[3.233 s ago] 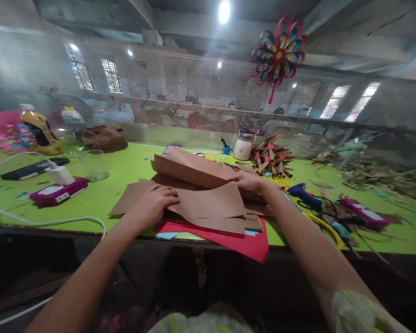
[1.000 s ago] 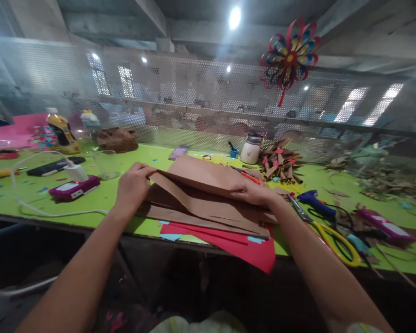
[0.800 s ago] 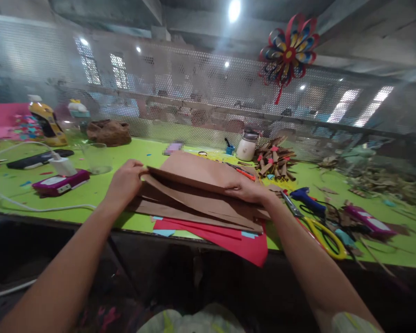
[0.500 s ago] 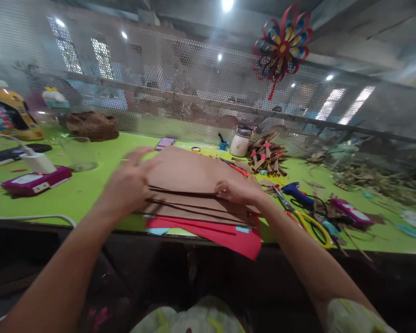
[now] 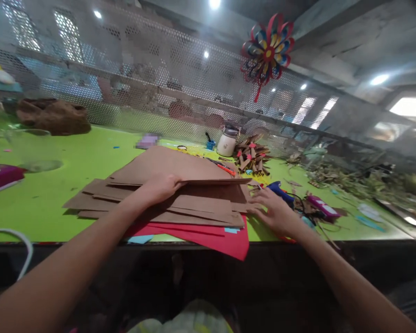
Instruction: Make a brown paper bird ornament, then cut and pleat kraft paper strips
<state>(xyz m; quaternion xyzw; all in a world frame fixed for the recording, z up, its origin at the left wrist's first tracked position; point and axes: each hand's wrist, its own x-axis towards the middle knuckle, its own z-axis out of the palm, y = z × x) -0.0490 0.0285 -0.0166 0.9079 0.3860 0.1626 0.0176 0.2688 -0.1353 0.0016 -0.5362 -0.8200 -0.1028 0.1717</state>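
Observation:
A loose stack of brown paper sheets [image 5: 201,203] lies fanned out on the green table, over red paper [image 5: 225,240] that overhangs the front edge. With its fingers closed on the near edge of the upper brown sheets, my left hand [image 5: 162,187] lifts that edge a little. My right hand [image 5: 272,210] is at the right side of the stack, fingers spread and apart, close to the sheets' corner. Beyond it lies a blue glue gun [image 5: 280,192]. Scissors, seen before on the right, are mostly hidden by my right hand.
Behind the stack are an orange-handled cutter [image 5: 226,169], a white jar [image 5: 228,141] and a pile of rolled brown paper pieces [image 5: 253,155]. A clear cup [image 5: 36,150] stands left. A purple power strip [image 5: 323,206] and dried plant material [image 5: 360,180] are on the right.
My left hand has moved right, from the stack's left side to its front edge. My right hand has let go of the sheets and shifted right. The brown sheets are spread further left.

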